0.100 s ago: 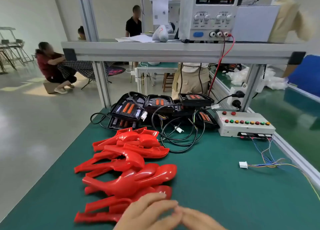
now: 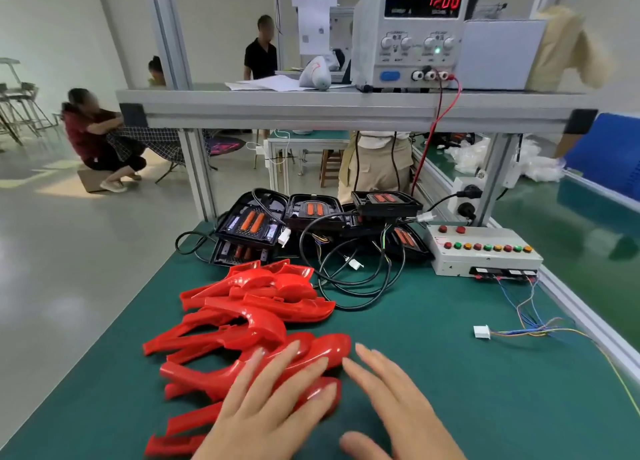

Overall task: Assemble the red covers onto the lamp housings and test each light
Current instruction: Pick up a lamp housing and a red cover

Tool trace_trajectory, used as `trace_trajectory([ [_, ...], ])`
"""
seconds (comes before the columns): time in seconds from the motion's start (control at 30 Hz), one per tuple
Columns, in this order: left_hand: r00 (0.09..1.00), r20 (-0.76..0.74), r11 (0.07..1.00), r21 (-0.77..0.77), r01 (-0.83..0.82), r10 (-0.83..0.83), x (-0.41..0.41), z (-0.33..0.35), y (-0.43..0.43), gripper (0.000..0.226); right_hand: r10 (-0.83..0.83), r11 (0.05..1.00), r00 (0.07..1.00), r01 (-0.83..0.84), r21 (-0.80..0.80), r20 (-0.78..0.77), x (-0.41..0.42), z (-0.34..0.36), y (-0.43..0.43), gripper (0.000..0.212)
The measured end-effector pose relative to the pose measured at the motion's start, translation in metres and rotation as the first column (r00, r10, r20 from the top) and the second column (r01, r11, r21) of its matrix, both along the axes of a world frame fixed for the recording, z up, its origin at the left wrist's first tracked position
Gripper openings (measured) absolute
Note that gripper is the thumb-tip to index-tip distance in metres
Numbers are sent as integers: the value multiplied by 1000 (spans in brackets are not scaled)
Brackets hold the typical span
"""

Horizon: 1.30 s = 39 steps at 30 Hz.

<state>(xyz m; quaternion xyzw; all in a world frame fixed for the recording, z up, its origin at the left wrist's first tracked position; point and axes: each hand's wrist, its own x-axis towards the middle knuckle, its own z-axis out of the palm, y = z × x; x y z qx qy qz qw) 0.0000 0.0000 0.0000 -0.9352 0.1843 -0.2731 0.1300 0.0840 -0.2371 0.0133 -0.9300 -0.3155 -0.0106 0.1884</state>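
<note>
Green matting is covering the bench (image 2: 450, 383), and an aluminium shelf (image 2: 311, 110) is spanning it at the far end, carrying a power supply (image 2: 408, 34) whose red display is reading 1200.

Red covers (image 2: 249, 321) are lying in a loose, overlapping pile on the left half of the bench. Their long axes are running roughly left to right, tilted a little so that the right ends sit farther away. The narrow forked tails are pointing towards the bench's left edge, and the rounded glossy ends are pointing right, towards the middle. Black lamp housings (image 2: 249, 224) are sitting in a cluster behind the pile, under the shelf, orange strips facing up, with black cables (image 2: 356, 279) looping out of them.

The left hand (image 2: 263, 414) is reaching forward palm down, fingers straight and spread, lying across the nearest covers in the pile. Its grip is released; no finger is curling round a cover. The right hand (image 2: 398, 400) is also stretching out flat, palm down, over bare matting just to the right of the covers' rounded ends, its grip likewise released and holding nothing. Whether it is touching the matting, I cannot tell.

A grey button box (image 2: 485, 252) is standing at the right, and a white connector (image 2: 482, 331) on coloured wires is lying near it.
</note>
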Motion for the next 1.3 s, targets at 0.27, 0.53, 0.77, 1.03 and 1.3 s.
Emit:
trace_trajectory([
  [0.27, 997, -52, 993, 102, 59, -54, 33, -34, 40, 31, 6, 941, 999, -19, -338, -37, 12, -31, 80, 117],
  [0.53, 971, -199, 990, 18, 139, -133, 55, -36, 76, 49, -67, 952, 997, 72, -298, 29, 22, -38, 109, 80],
  [0.77, 941, -305, 988, -101, 120, -145, 58, -30, 86, 71, 93, 992, 996, -93, -80, -4, 37, -63, 111, 79],
  [1.03, 966, -144, 975, -79, 206, -216, 60, -34, 89, 59, 112, 994, 992, -113, -6, -65, 38, -60, 105, 78],
  [1.3, 978, 27, 971, -114, 210, -208, 81, -4, 73, 52, 44, 977, 989, -14, 211, -138, 68, -41, 81, 77],
])
